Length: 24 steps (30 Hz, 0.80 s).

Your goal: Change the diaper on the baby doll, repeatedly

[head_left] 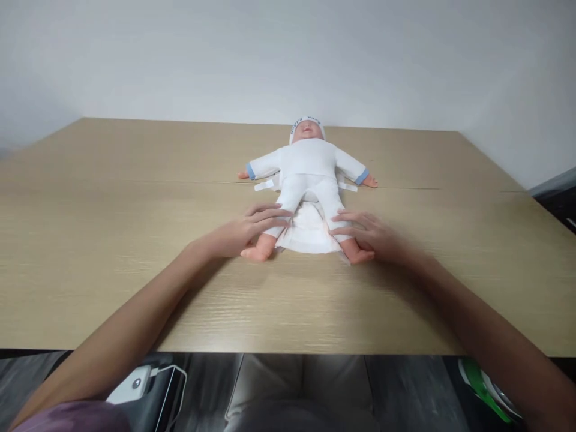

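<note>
One baby doll in white cloth clothing with blue cuffs [309, 159] is lying on its back on a pale wood-grain table [112, 240], its legs pointing toward the person. The left hand [245, 232] is touching one lower leg from the outer side, just above the foot; the right hand [373, 235] is touching the other leg likewise, so the lower legs are lying between the hands and the torso beyond them. Fingers are reaching over each leg, slightly apart; whether they are clamping it, I cannot tell. An unfolded white diaper [310, 234] is spreading between the legs, its tabs showing beside the waist.
</note>
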### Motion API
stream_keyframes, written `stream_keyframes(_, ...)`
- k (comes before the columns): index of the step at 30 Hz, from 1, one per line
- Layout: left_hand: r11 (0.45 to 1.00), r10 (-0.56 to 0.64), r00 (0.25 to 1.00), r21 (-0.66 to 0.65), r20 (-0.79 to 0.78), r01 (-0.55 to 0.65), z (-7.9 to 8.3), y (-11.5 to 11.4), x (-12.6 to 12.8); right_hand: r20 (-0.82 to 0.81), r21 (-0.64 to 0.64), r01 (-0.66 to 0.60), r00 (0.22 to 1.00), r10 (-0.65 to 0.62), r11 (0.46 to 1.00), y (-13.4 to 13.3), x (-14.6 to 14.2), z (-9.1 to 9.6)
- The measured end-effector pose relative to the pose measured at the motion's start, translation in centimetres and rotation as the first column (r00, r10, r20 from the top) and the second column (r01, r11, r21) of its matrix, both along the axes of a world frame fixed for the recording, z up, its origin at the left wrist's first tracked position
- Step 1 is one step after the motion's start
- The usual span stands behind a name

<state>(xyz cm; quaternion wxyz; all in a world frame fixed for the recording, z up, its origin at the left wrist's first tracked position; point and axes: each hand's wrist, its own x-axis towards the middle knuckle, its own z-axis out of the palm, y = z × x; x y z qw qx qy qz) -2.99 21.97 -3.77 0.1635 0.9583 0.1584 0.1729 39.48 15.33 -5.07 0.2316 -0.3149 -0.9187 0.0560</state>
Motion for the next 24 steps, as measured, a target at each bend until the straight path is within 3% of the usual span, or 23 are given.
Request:
stream_keyframes(5,0.999,0.018,1.000,-0.040,-0.011,-0.019,0.4,-0.1,0.0,-0.082,-0.177,-0.036,0.996,0.022,0.984,0.6,0.9,0.9)
stream_keyframes(8,0.991,0.054,0.998,-0.119,-0.019,-0.056,1.1,-0.5,0.2,-0.070,-0.206,0.023,0.997,-0.038,0.978,-0.1,-0.1,2.0)
stream_keyframes(12,0.971,0.196,0.979,-0.132,-0.048,-0.201,1.6,-2.4,1.9,0.047,-0.023,0.209,0.977,-0.208,0.978,-2.6,-3.6,2.1)
stream_keyframes(15,0.944,0.328,0.944,-0.035,-0.034,-0.329,1.0,-4.2,4.0,0.083,0.153,0.323,0.938,-0.338,0.934,-3.9,-6.1,0.8)
stream_keyframes(17,0.924,0.381,0.925,0.040,-0.007,-0.381,0.4,-4.7,5.0,0.094,0.203,0.360,0.918,-0.384,0.911,-4.0,-6.8,0.2)
stream_keyframes(20,0.912,0.407,0.914,0.067,-0.002,-0.406,0.6,-4.2,5.5,0.091,0.193,0.399,0.903,-0.421,0.897,-2.9,-6.4,0.4)
stream_keyframes(24,0.910,0.414,0.903,-0.060,0.111,-0.410,2.8,-1.1,5.6,-0.110,0.061,0.446,0.892,-0.438,0.893,0.8,-5.2,2.2)
